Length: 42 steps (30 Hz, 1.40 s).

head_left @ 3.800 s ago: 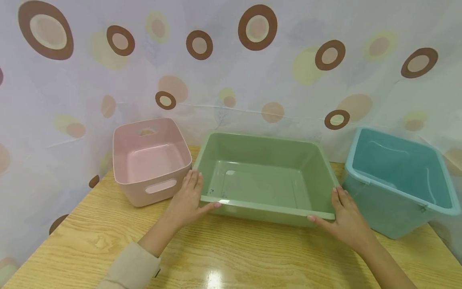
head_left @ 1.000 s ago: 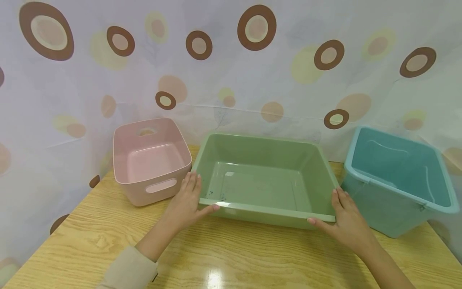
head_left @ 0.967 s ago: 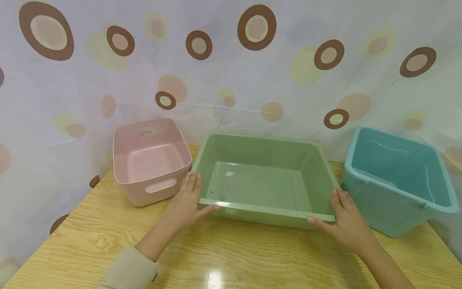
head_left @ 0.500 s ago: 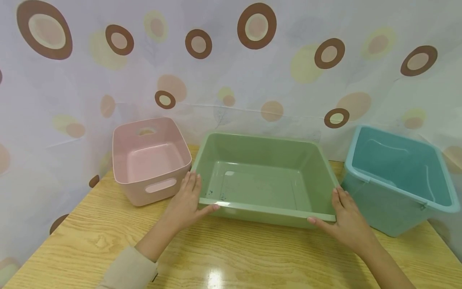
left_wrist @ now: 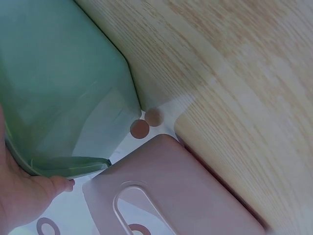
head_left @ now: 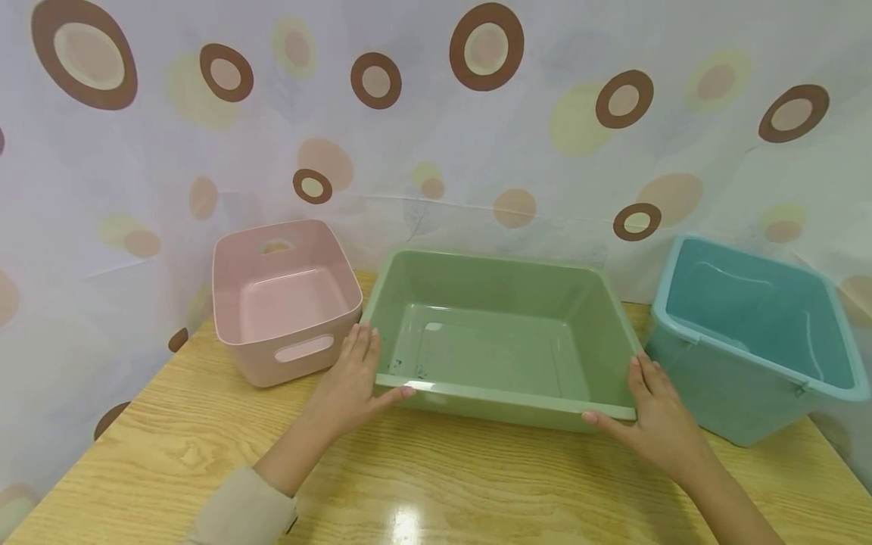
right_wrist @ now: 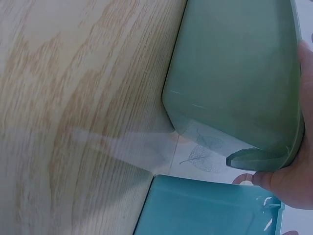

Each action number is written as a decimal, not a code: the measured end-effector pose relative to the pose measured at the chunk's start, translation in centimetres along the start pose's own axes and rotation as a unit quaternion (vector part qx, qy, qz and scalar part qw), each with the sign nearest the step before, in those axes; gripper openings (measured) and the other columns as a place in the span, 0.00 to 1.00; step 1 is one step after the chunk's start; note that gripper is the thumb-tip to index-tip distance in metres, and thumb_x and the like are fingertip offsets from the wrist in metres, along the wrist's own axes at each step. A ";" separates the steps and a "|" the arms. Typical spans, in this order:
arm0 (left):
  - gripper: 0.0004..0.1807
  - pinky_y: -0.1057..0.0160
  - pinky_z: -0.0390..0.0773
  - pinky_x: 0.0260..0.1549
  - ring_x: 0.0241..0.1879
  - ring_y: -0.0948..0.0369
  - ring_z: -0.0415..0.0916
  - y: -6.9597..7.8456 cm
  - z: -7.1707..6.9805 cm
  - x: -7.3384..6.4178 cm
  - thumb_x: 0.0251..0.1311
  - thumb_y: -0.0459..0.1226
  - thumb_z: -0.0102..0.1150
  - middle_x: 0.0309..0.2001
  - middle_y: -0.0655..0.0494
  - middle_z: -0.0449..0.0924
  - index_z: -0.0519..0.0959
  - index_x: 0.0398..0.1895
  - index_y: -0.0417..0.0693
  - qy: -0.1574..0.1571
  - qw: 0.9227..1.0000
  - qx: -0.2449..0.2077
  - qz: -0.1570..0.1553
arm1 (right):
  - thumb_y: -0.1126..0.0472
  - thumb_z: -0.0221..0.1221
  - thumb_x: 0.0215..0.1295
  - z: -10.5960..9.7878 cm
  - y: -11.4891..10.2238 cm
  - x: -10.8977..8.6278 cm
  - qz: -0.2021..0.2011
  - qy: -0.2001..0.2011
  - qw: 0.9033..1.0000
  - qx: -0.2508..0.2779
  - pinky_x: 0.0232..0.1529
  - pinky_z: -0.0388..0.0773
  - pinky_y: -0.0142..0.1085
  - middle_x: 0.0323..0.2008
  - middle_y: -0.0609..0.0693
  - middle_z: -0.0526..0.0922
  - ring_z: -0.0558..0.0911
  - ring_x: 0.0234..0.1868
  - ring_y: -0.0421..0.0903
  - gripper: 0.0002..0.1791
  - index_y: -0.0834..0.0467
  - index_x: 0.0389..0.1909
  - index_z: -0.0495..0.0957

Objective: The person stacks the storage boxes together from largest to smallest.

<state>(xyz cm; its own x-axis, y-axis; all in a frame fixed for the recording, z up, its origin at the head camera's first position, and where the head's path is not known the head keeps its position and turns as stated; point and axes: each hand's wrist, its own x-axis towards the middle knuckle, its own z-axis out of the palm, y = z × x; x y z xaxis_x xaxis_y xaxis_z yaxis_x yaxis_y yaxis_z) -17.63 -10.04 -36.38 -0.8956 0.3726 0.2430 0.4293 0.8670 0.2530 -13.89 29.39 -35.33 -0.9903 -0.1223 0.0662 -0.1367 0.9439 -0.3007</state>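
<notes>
A wide, shallow green plastic basin sits on the wooden table between two other containers, with a few small dark specks at its inner left corner. My left hand holds its near left corner, thumb along the front rim and fingers over the left side. At the near right corner my right hand mirrors this hold. In the left wrist view part of that hand shows at the rim, and the right wrist view shows a fingertip by the rim. The undersides of both hands are mostly hidden in the head view.
Close to the basin's left stands a pink basket with handle slots. A deeper blue-green bin stands to the right, near my right hand. Behind them hangs a pale sheet with printed circles. The wooden table extends toward me.
Since the oldest frame the green basin and both hands have shifted very slightly toward me. Over the last second the hands keep the same hold, and only the head view drifts a little.
</notes>
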 end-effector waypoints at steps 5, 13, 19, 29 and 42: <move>0.60 0.48 0.51 0.68 0.71 0.40 0.39 0.1 0.0 -0.1 0.52 0.72 0.36 0.70 0.30 0.43 0.50 0.67 0.24 0.000 1.000 0.003 0.002 | 0.34 0.56 0.55 -0.1 0.0 -0.1 0.000 -0.001 1.000 -0.001 0.59 0.51 0.68 0.68 0.76 0.40 0.45 0.67 0.75 0.61 0.77 0.67 0.39; 0.60 0.47 0.50 0.68 0.71 0.40 0.40 0.0 0.1 -0.2 0.52 0.72 0.34 0.70 0.30 0.43 0.51 0.67 0.24 0.006 1.000 0.005 0.007 | 0.34 0.56 0.55 0.0 0.0 -0.2 0.002 -0.002 1.000 -0.005 0.59 0.52 0.68 0.68 0.76 0.41 0.46 0.67 0.75 0.61 0.77 0.67 0.39; 0.60 0.47 0.51 0.68 0.71 0.40 0.40 0.1 0.0 -0.2 0.52 0.72 0.34 0.70 0.30 0.44 0.52 0.66 0.24 0.008 1.000 0.006 0.007 | 0.34 0.57 0.55 0.1 0.0 -0.3 0.000 0.002 1.000 -0.005 0.59 0.52 0.68 0.68 0.77 0.42 0.46 0.67 0.75 0.61 0.77 0.67 0.40; 0.59 0.47 0.51 0.68 0.71 0.40 0.39 0.3 -0.3 -0.4 0.53 0.70 0.40 0.70 0.30 0.43 0.51 0.67 0.24 -0.007 1.000 0.005 0.000 | 0.34 0.57 0.55 0.1 0.0 -0.5 0.000 0.003 1.000 -0.002 0.58 0.52 0.68 0.68 0.77 0.42 0.46 0.66 0.75 0.61 0.77 0.67 0.39; 0.59 0.47 0.53 0.68 0.71 0.39 0.40 0.4 -0.5 -0.6 0.53 0.71 0.38 0.70 0.29 0.43 0.51 0.67 0.24 -0.007 1.000 0.006 0.000 | 0.35 0.56 0.56 0.1 -0.1 -0.6 0.000 -0.002 1.000 0.001 0.58 0.52 0.68 0.68 0.76 0.41 0.45 0.67 0.75 0.60 0.77 0.67 0.39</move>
<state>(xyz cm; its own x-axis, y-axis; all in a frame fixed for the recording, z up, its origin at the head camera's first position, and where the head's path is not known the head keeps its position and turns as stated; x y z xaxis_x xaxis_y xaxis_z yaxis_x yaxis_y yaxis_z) -16.88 -10.10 -35.98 -0.8968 0.3779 0.2302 0.4288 0.8705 0.2414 -13.26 29.36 -35.39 -0.9904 -0.1230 0.0631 -0.1364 0.9430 -0.3035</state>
